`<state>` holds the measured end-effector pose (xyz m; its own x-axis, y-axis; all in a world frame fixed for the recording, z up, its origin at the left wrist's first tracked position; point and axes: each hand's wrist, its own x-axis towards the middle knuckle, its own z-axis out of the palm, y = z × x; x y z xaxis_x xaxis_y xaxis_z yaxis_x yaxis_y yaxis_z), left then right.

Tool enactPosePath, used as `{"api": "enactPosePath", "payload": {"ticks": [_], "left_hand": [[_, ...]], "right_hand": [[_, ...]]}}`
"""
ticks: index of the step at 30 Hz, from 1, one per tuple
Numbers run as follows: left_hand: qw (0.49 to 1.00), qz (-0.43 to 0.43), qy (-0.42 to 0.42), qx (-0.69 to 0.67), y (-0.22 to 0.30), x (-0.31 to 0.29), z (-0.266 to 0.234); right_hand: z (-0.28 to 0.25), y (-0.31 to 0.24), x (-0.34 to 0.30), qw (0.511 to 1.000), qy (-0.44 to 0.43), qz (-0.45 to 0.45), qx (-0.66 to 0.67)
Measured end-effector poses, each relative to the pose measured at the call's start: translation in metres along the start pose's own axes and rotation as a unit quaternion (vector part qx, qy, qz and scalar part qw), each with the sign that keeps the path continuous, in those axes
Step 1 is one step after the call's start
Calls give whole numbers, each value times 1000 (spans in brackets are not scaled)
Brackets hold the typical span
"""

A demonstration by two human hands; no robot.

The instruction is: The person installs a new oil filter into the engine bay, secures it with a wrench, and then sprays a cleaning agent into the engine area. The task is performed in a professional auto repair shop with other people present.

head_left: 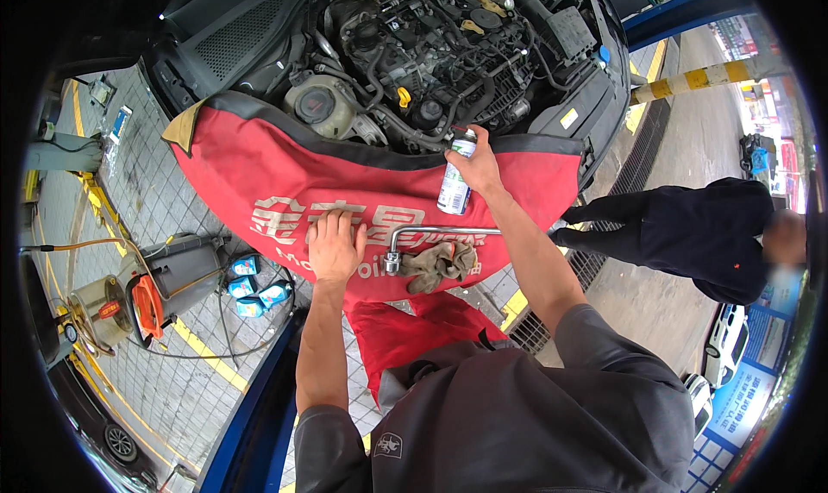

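My right hand (479, 163) is wrapped round a white and blue spray can (455, 181), its nozzle end toward the engine (440, 57). Flat on the red fender cover (233, 169) rests my left hand (336, 245), fingers spread and holding nothing. Between my forearms, a chrome L-shaped socket wrench (431, 232) lies on the cover. A pair of dirty grey work gloves (440, 267) sits beside it. Just beyond the cover's dark edge are the coolant reservoir (319, 105) and a yellow dipstick handle (404, 97).
Several blue bottles (246, 286) stand on the floor at left, near a grey and orange oil drainer (147, 303) and a trailing hose. Blue lift posts (690, 14) flank the car. At right stands a person in dark clothes (690, 226).
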<state>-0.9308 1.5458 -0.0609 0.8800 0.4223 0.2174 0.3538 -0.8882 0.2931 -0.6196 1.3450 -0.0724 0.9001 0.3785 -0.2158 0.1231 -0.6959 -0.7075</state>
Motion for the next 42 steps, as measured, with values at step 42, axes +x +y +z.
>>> {"api": "enactPosePath", "payload": {"ticks": [42], "left_hand": [[1000, -5, 9, -3, -1, 0, 0]], "right_hand": [[-28, -46, -9, 972, -144, -75, -172]]}}
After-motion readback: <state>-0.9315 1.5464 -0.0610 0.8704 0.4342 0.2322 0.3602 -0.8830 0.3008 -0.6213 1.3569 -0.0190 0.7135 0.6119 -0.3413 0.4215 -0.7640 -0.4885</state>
